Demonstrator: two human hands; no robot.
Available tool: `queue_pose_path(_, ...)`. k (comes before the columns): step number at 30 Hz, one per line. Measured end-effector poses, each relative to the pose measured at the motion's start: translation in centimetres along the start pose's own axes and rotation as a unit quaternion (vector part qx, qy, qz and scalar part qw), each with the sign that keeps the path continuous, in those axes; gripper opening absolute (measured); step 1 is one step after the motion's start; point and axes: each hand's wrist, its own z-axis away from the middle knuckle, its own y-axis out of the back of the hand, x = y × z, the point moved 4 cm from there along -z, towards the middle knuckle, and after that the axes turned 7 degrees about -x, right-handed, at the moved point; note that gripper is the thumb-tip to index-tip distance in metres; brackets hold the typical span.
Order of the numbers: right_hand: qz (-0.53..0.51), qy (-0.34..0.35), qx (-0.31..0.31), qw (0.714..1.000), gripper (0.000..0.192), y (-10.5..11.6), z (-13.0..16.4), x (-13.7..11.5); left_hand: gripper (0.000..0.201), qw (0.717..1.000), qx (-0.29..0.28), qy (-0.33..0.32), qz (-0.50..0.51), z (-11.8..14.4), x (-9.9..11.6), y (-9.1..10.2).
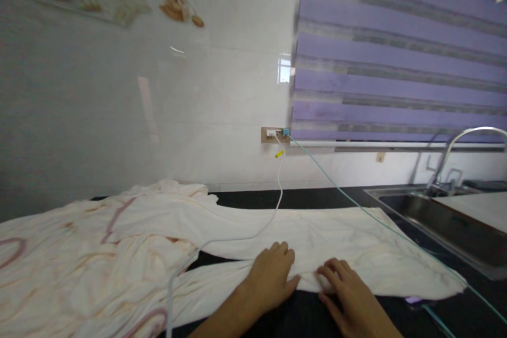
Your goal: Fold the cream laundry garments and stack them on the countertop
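A cream-white garment [336, 237] lies spread along the dark counter, flat on the right and rumpled on the left. It looks like trousers, with one long section at the back and another in front on the left. My left hand [271, 277] rests on the front edge, its fingers bent over the fabric and its thumb apart. To its right, my right hand [348, 296] touches the same edge with fingertips, the thumb held away below. Between the two hands the edge shows small creases. Any fabric under my fingers is hidden.
A bunched cream cloth with pinkish trim [99, 253] covers the left side. A white cable [273, 214] and a teal cable [336, 185] run from the wall socket [266, 135] across the fabric. At right are a steel sink [431, 222] and faucet [447, 150]. A small purple object [414, 301] pokes out underneath.
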Motion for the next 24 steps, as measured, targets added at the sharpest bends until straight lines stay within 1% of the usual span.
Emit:
queue_pose_path(2,0.015,-0.005,-0.003,1.000,0.026,-0.6,0.5,-0.1,0.025,1.000,0.004,-0.009,-0.009,-0.1,-0.4,-0.2)
queue_pose_path(3,0.021,-0.007,0.003,1.000,0.025,-1.0,0.6,-0.1,0.022,1.000,0.010,-0.022,-0.013,0.1,-0.6,-0.2)
queue_pose_path(5,0.027,-0.005,0.027,0.999,0.028,-1.9,0.5,0.2,0.021,0.998,0.023,-0.050,-0.030,0.8,-0.9,0.1)
queue_pose_path(7,0.021,-0.002,0.060,0.998,0.031,-2.8,0.5,0.8,0.026,0.996,0.036,-0.065,-0.044,1.5,-1.1,0.5)
queue_pose_path(10,0.006,0.002,0.117,0.993,0.034,-3.5,1.2,1.9,0.034,0.997,0.049,-0.059,-0.022,2.0,-1.4,0.9)
queue_pose_path(13,0.001,0.020,0.164,0.986,0.032,-3.0,2.1,1.7,0.039,0.998,0.052,-0.048,0.003,1.9,-1.5,0.9)
queue_pose_path(14,-0.002,0.024,0.166,0.986,0.028,-2.6,2.4,1.3,0.039,0.997,0.053,-0.048,0.003,1.9,-1.4,0.9)
queue_pose_path(16,-0.011,0.034,0.150,0.988,0.019,-1.9,2.6,0.2,0.038,0.996,0.058,-0.062,0.003,2.0,-1.0,1.1)
queue_pose_path(17,-0.017,0.043,0.138,0.989,0.019,-1.5,2.7,-0.4,0.036,0.995,0.061,-0.072,0.011,2.0,-0.9,1.3)
queue_pose_path(20,-0.027,0.054,0.110,0.992,0.043,-1.0,2.6,-1.7,0.027,0.991,0.078,-0.095,0.048,2.2,-0.9,1.9)
queue_pose_path(22,-0.029,0.039,0.104,0.993,0.043,-1.0,2.4,-1.8,0.030,0.991,0.082,-0.092,0.049,2.1,-1.5,1.7)
queue_pose_path(24,-0.029,0.034,0.095,0.995,0.041,-1.3,2.3,-1.7,0.040,0.995,0.061,-0.077,0.028,2.0,-2.4,1.1)
